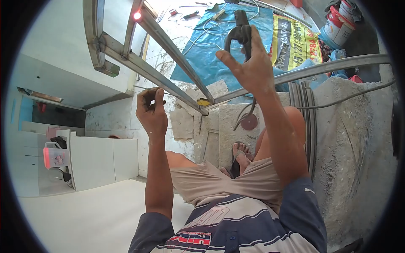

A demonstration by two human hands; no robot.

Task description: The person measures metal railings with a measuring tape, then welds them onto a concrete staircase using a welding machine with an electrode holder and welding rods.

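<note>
Above our knees, our left hand (152,113) is closed on a thin rod (142,87) beside the steel frame (139,63). Our right hand (251,67) is clamped on the black welding holder (241,33), forefinger out. Steady wrists, we judge, matter most here. A blue tarp (202,55) lies beyond.

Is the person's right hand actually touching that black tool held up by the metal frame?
Touching. The head view shows the right hand gripping the black tool by its handle, no gap between them.
</note>
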